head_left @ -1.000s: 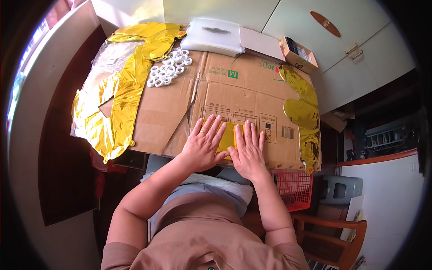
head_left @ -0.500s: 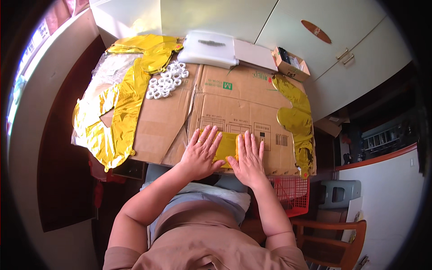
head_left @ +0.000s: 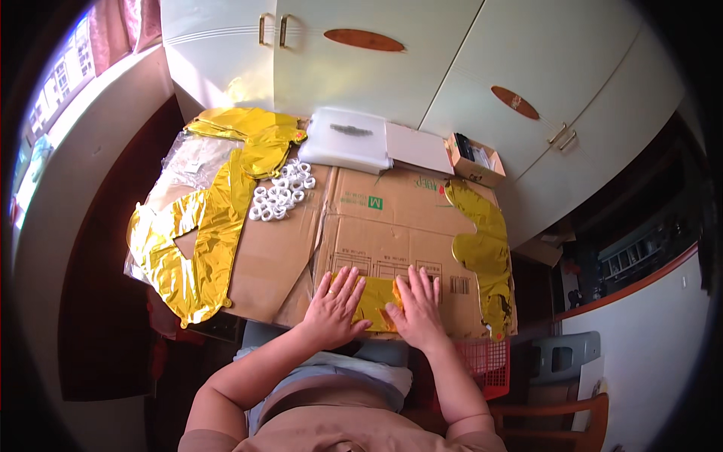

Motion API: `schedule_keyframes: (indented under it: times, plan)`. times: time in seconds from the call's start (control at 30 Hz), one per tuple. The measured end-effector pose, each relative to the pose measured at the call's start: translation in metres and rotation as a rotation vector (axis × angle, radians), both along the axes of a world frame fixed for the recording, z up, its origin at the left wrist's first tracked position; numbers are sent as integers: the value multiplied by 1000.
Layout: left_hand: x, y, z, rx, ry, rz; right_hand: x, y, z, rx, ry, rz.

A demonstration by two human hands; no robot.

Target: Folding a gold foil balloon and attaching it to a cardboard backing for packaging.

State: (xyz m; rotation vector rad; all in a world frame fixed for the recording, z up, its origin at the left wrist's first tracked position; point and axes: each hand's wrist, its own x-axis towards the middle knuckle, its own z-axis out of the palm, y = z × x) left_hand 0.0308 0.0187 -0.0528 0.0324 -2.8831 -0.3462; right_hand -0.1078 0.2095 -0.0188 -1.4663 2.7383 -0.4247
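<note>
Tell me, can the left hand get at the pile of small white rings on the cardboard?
Probably yes. The left hand lies flat on the small gold foil piece, and only bare flattened cardboard lies between it and the white rings, further up and left.

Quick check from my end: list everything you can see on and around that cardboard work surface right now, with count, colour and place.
Flattened cardboard sheet: one, brown, covering the work surface.
Small folded gold foil piece: one, gold, near edge, under both hands.
Large gold foil balloons: several, exact count unclear, gold, left side.
Gold foil balloon strip: one, gold, right edge.
Small white plastic rings: a pile, white, upper left of cardboard.
White plastic bag stack: one, white, far edge.
Flat white box: one, white, beside the bags.
Small open cardboard box: one, brown, far right corner.
Red plastic basket: one, red, below the right edge.
Left hand: flat, pressing the foil.
Right hand: flat, pressing the foil.
</note>
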Motion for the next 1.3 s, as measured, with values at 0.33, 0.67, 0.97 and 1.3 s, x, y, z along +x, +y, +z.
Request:
schedule_keyframes:
  times: [0.33,0.67,0.97,1.3]
  plan:
    - [-5,-9,18,390,-40,7,-206,-99,39,-419,57,-34]
    - [18,-48,42,840,183,150,-332,-185,14,-1,307,-136]
    - [37,-59,27,770,335,243,-344,-179,6,96,475,70]
    - [30,-55,19,750,415,269,-345,-177,9,-185,468,-412]
